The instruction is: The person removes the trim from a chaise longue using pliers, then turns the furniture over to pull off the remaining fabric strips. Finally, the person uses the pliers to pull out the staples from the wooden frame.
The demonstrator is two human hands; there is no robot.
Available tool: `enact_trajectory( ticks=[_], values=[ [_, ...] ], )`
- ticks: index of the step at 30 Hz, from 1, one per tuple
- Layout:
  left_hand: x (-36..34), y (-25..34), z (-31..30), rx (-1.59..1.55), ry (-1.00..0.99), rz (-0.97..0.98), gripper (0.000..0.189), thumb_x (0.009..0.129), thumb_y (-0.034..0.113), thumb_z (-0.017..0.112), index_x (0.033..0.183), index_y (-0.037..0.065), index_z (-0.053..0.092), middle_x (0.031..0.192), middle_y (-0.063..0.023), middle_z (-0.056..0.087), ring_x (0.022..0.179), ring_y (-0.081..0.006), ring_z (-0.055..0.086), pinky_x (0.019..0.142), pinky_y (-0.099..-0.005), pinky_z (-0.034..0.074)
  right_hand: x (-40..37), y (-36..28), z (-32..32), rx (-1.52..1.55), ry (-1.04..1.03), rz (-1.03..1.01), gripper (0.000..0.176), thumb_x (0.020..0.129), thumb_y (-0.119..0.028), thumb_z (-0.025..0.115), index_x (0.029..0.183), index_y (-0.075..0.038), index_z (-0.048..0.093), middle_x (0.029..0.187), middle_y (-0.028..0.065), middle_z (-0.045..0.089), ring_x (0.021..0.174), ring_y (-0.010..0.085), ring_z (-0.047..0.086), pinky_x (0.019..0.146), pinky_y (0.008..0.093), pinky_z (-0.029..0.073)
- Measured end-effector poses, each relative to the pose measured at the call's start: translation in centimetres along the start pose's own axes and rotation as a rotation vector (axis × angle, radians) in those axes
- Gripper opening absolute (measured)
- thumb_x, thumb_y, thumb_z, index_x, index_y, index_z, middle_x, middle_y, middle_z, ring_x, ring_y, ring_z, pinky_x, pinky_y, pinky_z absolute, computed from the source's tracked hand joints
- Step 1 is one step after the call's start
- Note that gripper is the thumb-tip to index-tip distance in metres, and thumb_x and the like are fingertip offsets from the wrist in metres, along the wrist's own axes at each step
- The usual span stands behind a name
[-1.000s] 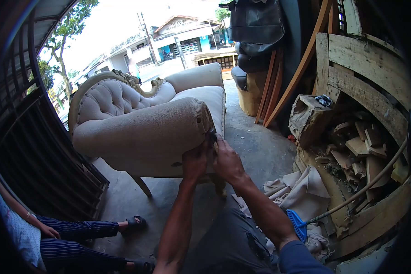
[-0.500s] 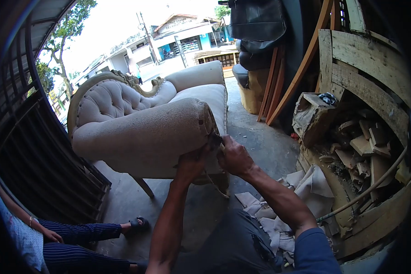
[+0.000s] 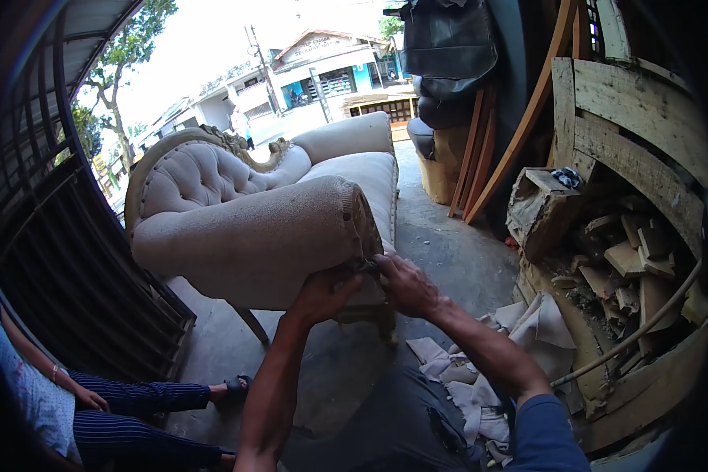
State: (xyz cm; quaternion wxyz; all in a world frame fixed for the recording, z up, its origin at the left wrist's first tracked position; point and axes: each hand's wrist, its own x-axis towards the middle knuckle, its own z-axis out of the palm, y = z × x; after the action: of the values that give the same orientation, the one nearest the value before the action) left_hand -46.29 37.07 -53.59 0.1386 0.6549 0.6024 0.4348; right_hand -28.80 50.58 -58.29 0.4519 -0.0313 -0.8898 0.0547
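Both hands, left [image 3: 324, 294] and right [image 3: 405, 285], partly closed with fingers bent, at the front end of the pale sofa's rolled arm [image 3: 252, 228]; pinching something small and dark [image 3: 366, 266], too unclear to name. Scraps of cloth [image 3: 472, 393] on the floor.

Gable lettering [image 3: 313, 47]: two rows, dark on pale, on the building [image 3: 319, 57] across the street, just under the roof peak.
Upper row: too small and blurred to read; can't tell letters from digits.
Lower row: looks like "SELAMAT" first, not certain. Second word blurred, possibly "MOTOR".
Brands, numbers: none legible.
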Motion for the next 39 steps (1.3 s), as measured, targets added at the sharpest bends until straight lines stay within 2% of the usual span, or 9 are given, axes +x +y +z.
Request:
enact_trajectory(
  ticks=[5, 9, 11, 18, 24, 26, 33, 37, 39],
  values=[
    [-1.3, 1.4, 1.7, 0.202, 0.163, 0.034, 0.041, 0.096, 0.029, 0.063, 0.122, -0.003, 0.065, 0.124, -0.0212, 0.066, 0.118, -0.0325, 0.062, 0.102, -0.0380, 0.046, -0.4, -5.0, -1.8, 0.377, -0.109, 0.613, 0.044, 0.090, -0.006, 0.056, 0.132, 0.002, 0.047, 0.119, 0.0294, 0.060, 0.110, 0.0507, 0.058, 0.094, 0.0536, 0.047],
    [-1.8, 1.5, 2.8, 0.012, 0.301, 0.094, 0.038, 0.096, 0.030, 0.063, 0.119, -0.001, 0.067, 0.123, -0.0227, 0.065, 0.116, -0.0350, 0.062, 0.099, -0.0390, 0.047, 1.5, -6.0, -3.3, 0.283, -0.151, 0.745, 0.043, 0.093, -0.009, 0.054, 0.133, 0.003, 0.046, 0.119, 0.0315, 0.059, 0.114, 0.0501, 0.057, 0.095, 0.0534, 0.046],
    [-1.7, 2.7, 2.4, 0.061, 0.238, 0.020, 0.035, 0.096, 0.029, 0.063, 0.113, -0.001, 0.067, 0.114, -0.0246, 0.065, 0.109, -0.0384, 0.063, 0.094, -0.0408, 0.048, 2.5, -5.3, -2.6, 0.101, -0.047, 0.529, 0.049, 0.088, -0.005, 0.053, 0.136, 0.003, 0.043, 0.120, 0.0343, 0.057, 0.103, 0.0519, 0.060, 0.090, 0.0559, 0.050],
    [-1.3, 3.8, 0.7, 0.150, 0.174, 0.158, 0.026, 0.090, 0.021, 0.064, 0.103, -0.001, 0.068, 0.101, -0.0236, 0.067, 0.095, -0.0409, 0.066, 0.087, -0.0427, 0.050, 3.7, -8.0, -3.5, -0.023, -0.048, 0.503, 0.051, 0.088, -0.008, 0.056, 0.134, 0.005, 0.040, 0.112, 0.0309, 0.059, 0.101, 0.0538, 0.061, 0.086, 0.0595, 0.050],
    [-0.6, 3.7, -1.1, 0.290, 0.049, 0.225, 0.020, 0.082, 0.011, 0.062, 0.096, 0.000, 0.071, 0.089, -0.0207, 0.069, 0.083, -0.0347, 0.069, 0.078, -0.0404, 0.053, 3.0, -3.8, -2.7, -0.082, -0.076, 0.428, 0.028, 0.091, -0.008, 0.056, 0.116, -0.001, 0.046, 0.104, 0.0267, 0.060, 0.081, 0.0518, 0.065, 0.069, 0.0593, 0.054],
    [-0.2, 3.4, -1.7, 0.241, 0.001, 0.222, 0.021, 0.082, 0.016, 0.061, 0.092, -0.001, 0.069, 0.087, -0.0257, 0.067, 0.084, -0.0425, 0.067, 0.079, -0.0463, 0.052, 2.9, -1.0, -2.6, -0.057, 0.016, 0.147, 0.021, 0.093, -0.009, 0.055, 0.112, -0.005, 0.049, 0.092, 0.0196, 0.061, 0.070, 0.0444, 0.066, 0.059, 0.0527, 0.056],
    [0.5, 3.1, -3.6, 0.337, -0.145, 0.259, 0.023, 0.081, 0.021, 0.064, 0.086, -0.001, 0.069, 0.080, -0.0238, 0.067, 0.072, -0.0375, 0.068, 0.073, -0.0448, 0.053, 9.2, 4.4, -6.9, -0.275, -0.126, -0.570, 0.027, 0.089, -0.014, 0.063, 0.112, -0.005, 0.054, 0.083, 0.0105, 0.056, 0.067, 0.0280, 0.066, 0.052, 0.0413, 0.054],
    [0.6, 2.7, -4.6, 0.329, -0.239, 0.224, 0.025, 0.084, 0.024, 0.065, 0.081, 0.000, 0.067, 0.070, -0.0189, 0.063, 0.063, -0.0263, 0.063, 0.066, -0.0408, 0.050, 3.8, -2.4, -6.5, -0.083, -0.120, -0.090, 0.044, 0.086, -0.006, 0.063, 0.127, -0.001, 0.049, 0.087, 0.0169, 0.056, 0.073, 0.0368, 0.066, 0.057, 0.0458, 0.055],
    [0.8, 2.2, -4.2, 0.305, -0.222, 0.255, 0.025, 0.085, 0.024, 0.065, 0.080, 0.000, 0.066, 0.068, -0.0173, 0.061, 0.061, -0.0236, 0.061, 0.064, -0.0396, 0.049, 2.0, -6.0, -5.8, 0.129, -0.211, 0.278, 0.049, 0.091, -0.008, 0.059, 0.136, 0.004, 0.043, 0.110, 0.0284, 0.060, 0.101, 0.0483, 0.063, 0.087, 0.0514, 0.054]
  ],
)
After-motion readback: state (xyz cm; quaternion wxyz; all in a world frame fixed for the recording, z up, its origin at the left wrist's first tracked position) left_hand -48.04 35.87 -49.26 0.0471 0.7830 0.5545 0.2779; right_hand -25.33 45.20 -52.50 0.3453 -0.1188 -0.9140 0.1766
